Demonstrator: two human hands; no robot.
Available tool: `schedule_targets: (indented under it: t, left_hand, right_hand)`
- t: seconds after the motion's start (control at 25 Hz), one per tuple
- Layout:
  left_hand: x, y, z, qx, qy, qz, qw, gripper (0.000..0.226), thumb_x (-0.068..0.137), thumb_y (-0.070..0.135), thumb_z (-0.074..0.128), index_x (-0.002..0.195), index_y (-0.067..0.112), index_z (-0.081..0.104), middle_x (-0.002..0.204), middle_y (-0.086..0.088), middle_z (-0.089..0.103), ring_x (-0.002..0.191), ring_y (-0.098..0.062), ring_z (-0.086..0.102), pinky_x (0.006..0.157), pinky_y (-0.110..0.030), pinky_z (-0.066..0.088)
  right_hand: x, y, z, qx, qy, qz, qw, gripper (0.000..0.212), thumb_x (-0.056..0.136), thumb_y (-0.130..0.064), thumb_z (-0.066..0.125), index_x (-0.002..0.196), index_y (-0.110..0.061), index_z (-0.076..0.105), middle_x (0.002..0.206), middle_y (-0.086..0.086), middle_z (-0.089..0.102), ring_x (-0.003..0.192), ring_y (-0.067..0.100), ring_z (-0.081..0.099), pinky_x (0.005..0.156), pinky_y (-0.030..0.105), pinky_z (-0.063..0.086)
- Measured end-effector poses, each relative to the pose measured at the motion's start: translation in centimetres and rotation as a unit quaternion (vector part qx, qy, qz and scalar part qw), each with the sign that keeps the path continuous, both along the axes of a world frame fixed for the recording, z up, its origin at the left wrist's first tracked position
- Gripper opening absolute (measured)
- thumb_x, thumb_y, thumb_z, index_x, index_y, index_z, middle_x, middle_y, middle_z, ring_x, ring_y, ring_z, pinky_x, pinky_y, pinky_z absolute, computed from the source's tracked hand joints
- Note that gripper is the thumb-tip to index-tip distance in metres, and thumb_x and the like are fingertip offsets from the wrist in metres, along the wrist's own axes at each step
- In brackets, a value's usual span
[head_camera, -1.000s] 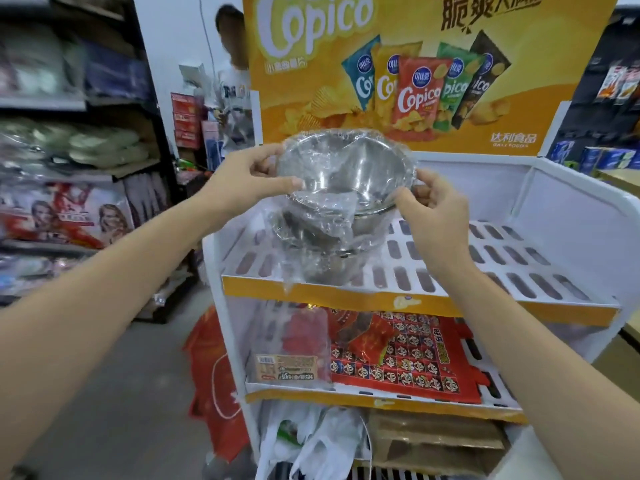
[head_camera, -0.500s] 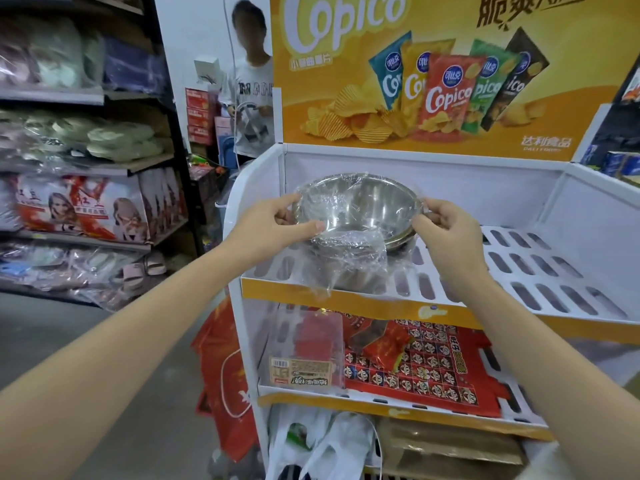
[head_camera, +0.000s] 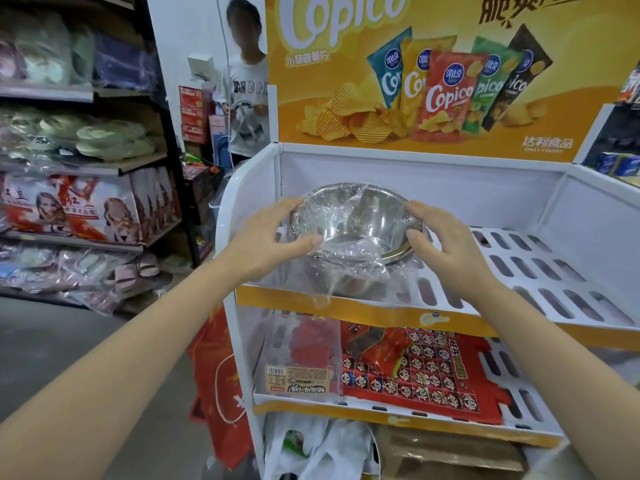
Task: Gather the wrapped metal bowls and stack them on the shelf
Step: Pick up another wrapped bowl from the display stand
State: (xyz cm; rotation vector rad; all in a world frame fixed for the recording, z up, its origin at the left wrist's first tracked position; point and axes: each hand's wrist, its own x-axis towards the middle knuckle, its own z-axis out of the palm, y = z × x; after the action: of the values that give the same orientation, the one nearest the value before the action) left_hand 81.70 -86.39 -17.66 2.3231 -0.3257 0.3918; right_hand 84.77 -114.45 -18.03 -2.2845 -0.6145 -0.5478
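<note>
The left hand [head_camera: 273, 237] and right hand [head_camera: 440, 237] each grip opposite rims of the wrapped bowls [head_camera: 353, 230], a nested stack under clear film, at the left front of the white slotted top shelf [head_camera: 540, 271]; whether the stack rests on it cannot be told. The shelf's remaining surface is bare, backed by a Copico sign [head_camera: 433, 74]. A red pack [head_camera: 426, 372] lies on the tier below, and a person [head_camera: 247, 95] stands behind the rack's left corner.
</note>
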Motion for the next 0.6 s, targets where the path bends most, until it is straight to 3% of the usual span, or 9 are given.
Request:
schedule_targets:
  t: [0.08, 0.16, 0.36, 0.52, 0.6]
  left_hand:
    - [0.5, 0.1, -0.7, 0.021, -0.005, 0.001, 1.0, 0.096, 0.067, 0.079, 0.049, 0.144, 0.023, 0.038, 0.148, 0.005, 0.044, 0.133, -0.01, 0.039, 0.11, -0.035, 0.031]
    - [0.8, 0.3, -1.1, 0.032, 0.001, 0.002, 0.999, 0.096, 0.068, 0.084, 0.044, 0.144, 0.025, 0.038, 0.148, 0.005, 0.044, 0.136, -0.015, 0.038, 0.113, -0.045, 0.031]
    - [0.8, 0.0, -0.2, 0.02, 0.011, 0.022, 0.999, 0.098, 0.063, 0.077, 0.049, 0.144, 0.023, 0.037, 0.149, 0.003, 0.042, 0.135, -0.016, 0.039, 0.107, -0.032, 0.031]
    - [0.9, 0.0, -0.1, 0.016, 0.024, -0.015, 0.999, 0.109, 0.061, 0.081, 0.053, 0.151, 0.031, 0.017, 0.16, 0.008, 0.021, 0.144, -0.007, 0.021, 0.118, -0.039, 0.019]
    - [0.9, -0.1, -0.7, 0.021, 0.031, -0.025, 0.999, 0.111, 0.061, 0.083, 0.051, 0.151, 0.028, 0.02, 0.16, 0.008, 0.023, 0.142, -0.004, 0.022, 0.119, -0.041, 0.019]
  right_hand:
    - [0.0, 0.0, -0.6, 0.011, 0.015, 0.008, 1.0, 0.068, 0.08, -0.053, 0.034, 0.137, -0.019, 0.047, 0.145, 0.0, 0.046, 0.134, 0.015, 0.038, 0.11, 0.033, 0.025]
    - [0.1, 0.1, -0.8, 0.016, 0.027, 0.015, 0.999, 0.069, 0.079, -0.055, 0.035, 0.137, -0.02, 0.048, 0.144, -0.001, 0.047, 0.132, 0.014, 0.04, 0.109, 0.033, 0.028]
    - [0.2, -1.1, 0.9, 0.007, 0.088, 0.02, 0.996, 0.063, 0.081, -0.055, 0.042, 0.136, -0.026, 0.05, 0.137, -0.009, 0.049, 0.124, 0.008, 0.042, 0.099, 0.027, 0.029]
    - [0.8, -0.6, 1.6, -0.054, 0.09, 0.049, 0.993, 0.073, 0.078, -0.063, 0.045, 0.144, -0.031, 0.037, 0.151, -0.018, 0.028, 0.138, 0.002, 0.02, 0.111, 0.029, 0.013]
    - [0.9, -0.1, 0.6, -0.057, 0.093, 0.06, 0.992, 0.079, 0.074, -0.067, 0.041, 0.143, -0.029, 0.038, 0.152, -0.019, 0.026, 0.137, -0.002, 0.018, 0.111, 0.028, 0.013]
